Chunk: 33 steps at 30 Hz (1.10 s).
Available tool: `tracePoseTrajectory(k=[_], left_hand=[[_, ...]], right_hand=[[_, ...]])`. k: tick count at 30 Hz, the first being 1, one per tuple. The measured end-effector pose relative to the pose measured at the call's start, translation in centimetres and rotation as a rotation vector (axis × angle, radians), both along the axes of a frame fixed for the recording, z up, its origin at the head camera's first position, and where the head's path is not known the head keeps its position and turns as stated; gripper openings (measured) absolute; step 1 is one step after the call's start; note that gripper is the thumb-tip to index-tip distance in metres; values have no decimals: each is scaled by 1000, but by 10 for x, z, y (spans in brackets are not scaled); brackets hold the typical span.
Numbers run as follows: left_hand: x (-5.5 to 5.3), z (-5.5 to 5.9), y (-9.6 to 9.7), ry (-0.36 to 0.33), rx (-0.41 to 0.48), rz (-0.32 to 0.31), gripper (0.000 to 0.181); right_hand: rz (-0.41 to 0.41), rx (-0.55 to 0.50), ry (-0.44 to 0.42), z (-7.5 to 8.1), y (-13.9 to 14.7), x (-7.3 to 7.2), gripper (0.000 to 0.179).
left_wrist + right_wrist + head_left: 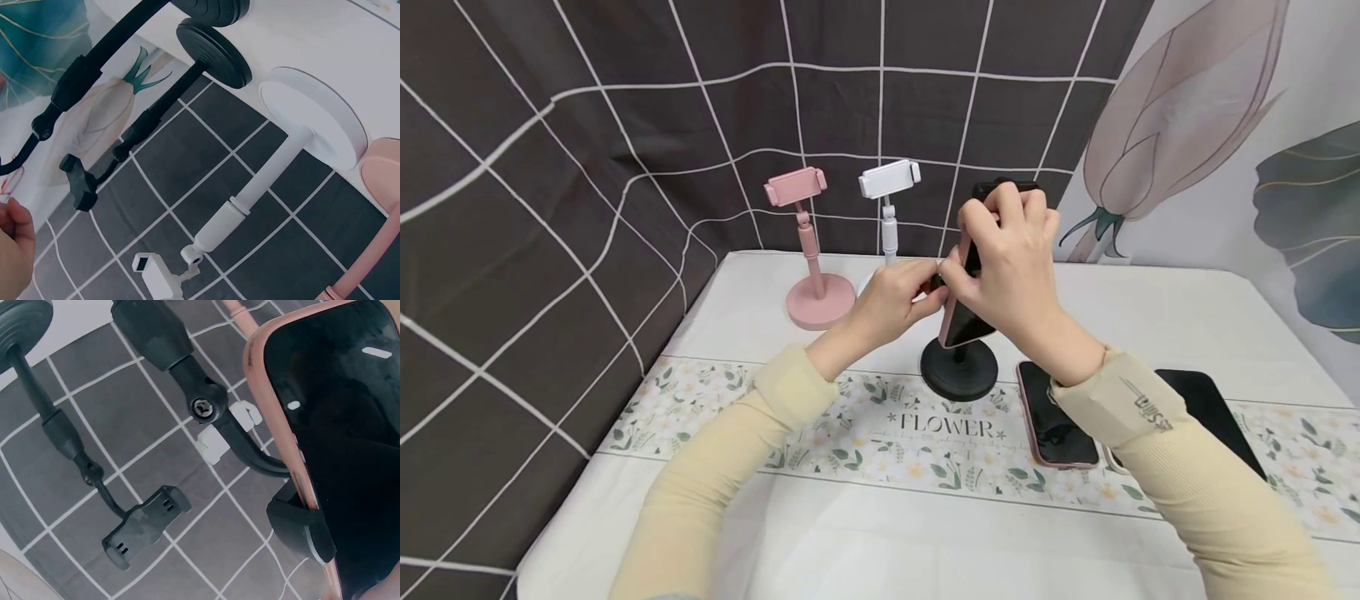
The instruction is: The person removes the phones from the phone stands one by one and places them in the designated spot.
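My right hand (1011, 250) grips a pink-edged phone (967, 321) from above, its dark screen tilted toward me. The phone stands over the round black base (958, 369) of a phone stand. In the right wrist view, the stand's black clamp (300, 525) overlaps the edge of the phone (350, 425), and a curved black arm (250, 447) runs to it. My left hand (887, 300) pinches the dark end of the clamp (937, 282) at the phone's left side. Only part of the left hand (15, 250) shows in the left wrist view.
A pink stand (820, 302) and a white stand (890, 179) stand to the left at the back. Another black stand (147, 528) is behind. Right of the base lie a pink-edged phone (1060, 417) and a larger black device (1210, 408), partly under my right sleeve.
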<state>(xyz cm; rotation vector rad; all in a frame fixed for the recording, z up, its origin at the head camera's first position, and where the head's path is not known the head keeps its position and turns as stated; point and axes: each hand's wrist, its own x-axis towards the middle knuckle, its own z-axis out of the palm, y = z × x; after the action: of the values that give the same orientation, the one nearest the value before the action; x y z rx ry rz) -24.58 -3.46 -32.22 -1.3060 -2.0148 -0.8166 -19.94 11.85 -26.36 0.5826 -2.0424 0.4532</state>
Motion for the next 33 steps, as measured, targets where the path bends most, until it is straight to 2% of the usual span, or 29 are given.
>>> tracePoseTrajectory(k=[3,10,18,28,33], left_hand=[[1,1,0,-16,-6,11,13],[2,2,1,-25,-21,45,14],[0,4,0,-9,-56,60,12],[-2,6,2,-16,-46,78,13],[-3,11,3,8,-93,97,12]], right_hand=[[-8,25,-5,1,0,1,7],[-3,36,0,2,0,2,7],[4,95,-5,1,1,2,7],[44,90,-17,2,3,3,8],[46,95,-26,3,3,5,8]])
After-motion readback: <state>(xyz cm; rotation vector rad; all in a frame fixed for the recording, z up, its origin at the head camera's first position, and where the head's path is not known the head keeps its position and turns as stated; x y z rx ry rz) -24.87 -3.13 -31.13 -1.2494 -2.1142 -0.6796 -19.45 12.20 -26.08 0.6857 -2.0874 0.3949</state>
